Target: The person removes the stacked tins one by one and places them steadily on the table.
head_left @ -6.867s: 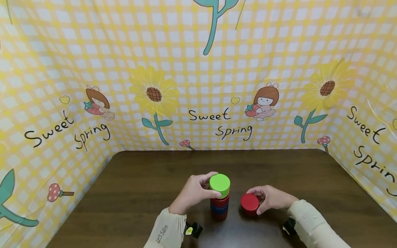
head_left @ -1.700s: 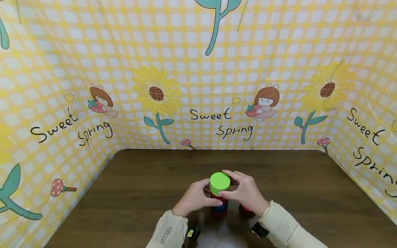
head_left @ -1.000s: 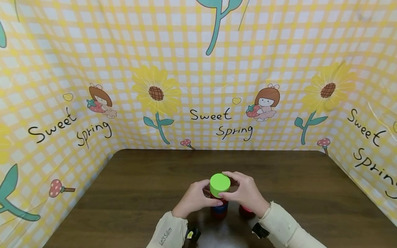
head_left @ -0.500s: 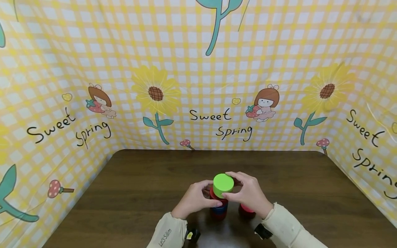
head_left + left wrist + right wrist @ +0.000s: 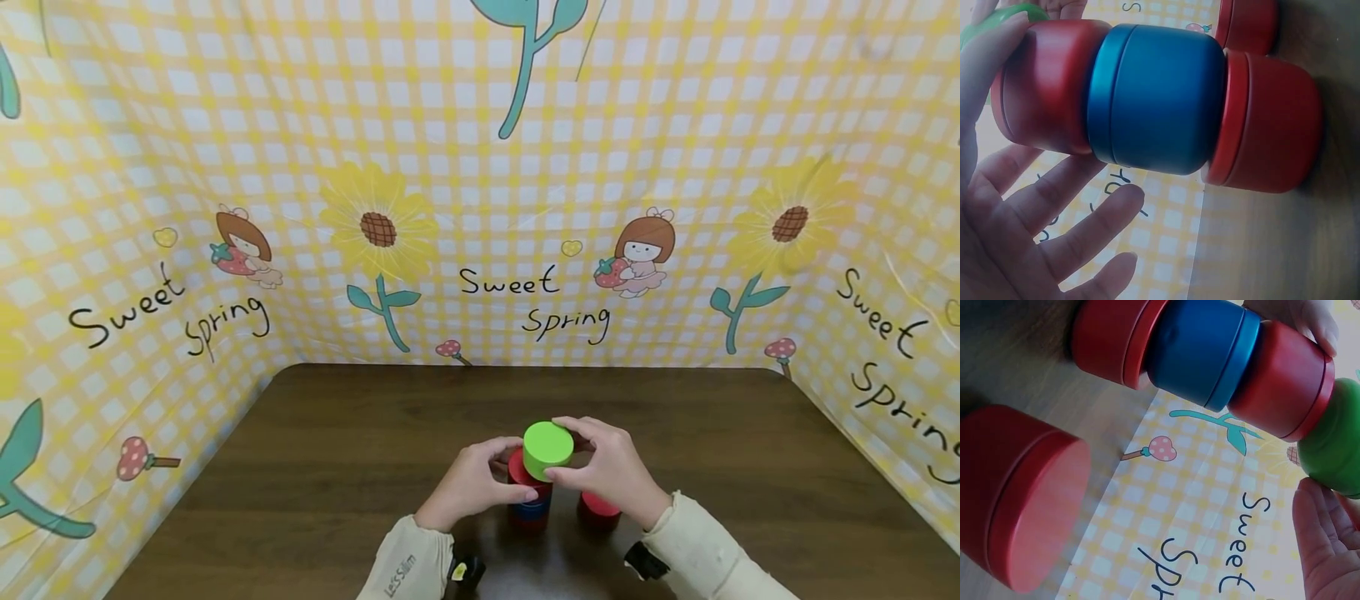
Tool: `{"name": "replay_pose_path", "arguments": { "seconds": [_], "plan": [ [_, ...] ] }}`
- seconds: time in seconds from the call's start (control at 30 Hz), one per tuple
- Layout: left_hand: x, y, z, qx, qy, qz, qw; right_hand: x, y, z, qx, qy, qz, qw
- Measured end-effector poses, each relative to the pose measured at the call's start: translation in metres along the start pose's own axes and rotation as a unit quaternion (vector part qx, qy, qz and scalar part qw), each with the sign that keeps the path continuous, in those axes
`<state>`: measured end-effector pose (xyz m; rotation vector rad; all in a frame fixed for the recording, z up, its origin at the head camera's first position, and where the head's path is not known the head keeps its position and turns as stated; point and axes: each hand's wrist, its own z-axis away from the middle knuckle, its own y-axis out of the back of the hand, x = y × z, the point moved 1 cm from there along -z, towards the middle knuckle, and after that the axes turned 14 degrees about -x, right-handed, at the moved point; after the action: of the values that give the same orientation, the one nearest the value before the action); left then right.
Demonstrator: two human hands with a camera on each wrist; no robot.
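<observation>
Head view: the right hand grasps the green tin, right of centre over the stack, seemingly mid-transfer, while the left hand grips the upper red tin, the next move calling for steadiness.

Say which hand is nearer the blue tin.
Left hand: it grips the red tin just above the blue tin; the right hand, higher, holds the green tin.

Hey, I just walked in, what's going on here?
At a table, a person's left hand holds the upper red container, stacked over a blue container and a lower red container. The right hand pinches a green container at the top, off-centre to the right; whether it touches is unclear. Another red container stands to the right.
</observation>
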<state>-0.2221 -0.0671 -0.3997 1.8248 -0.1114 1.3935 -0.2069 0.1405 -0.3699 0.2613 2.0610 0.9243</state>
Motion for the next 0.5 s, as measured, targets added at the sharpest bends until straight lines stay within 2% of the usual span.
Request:
{"name": "replay_pose_path", "arguments": {
  "seconds": [0.2, 0.5],
  "plan": [
    [-0.0002, -0.0009, -0.0003, -0.003, -0.006, 0.005, 1.0, 0.0015, 0.0037, 0.0027, 0.01, -0.007, -0.003, 0.9999],
    [0.0009, 0.0005, 0.0005, -0.004, 0.005, 0.005, 1.0, 0.0049, 0.0091, 0.0068, 0.004, -0.023, -0.008, 0.9997]
  ]
}}
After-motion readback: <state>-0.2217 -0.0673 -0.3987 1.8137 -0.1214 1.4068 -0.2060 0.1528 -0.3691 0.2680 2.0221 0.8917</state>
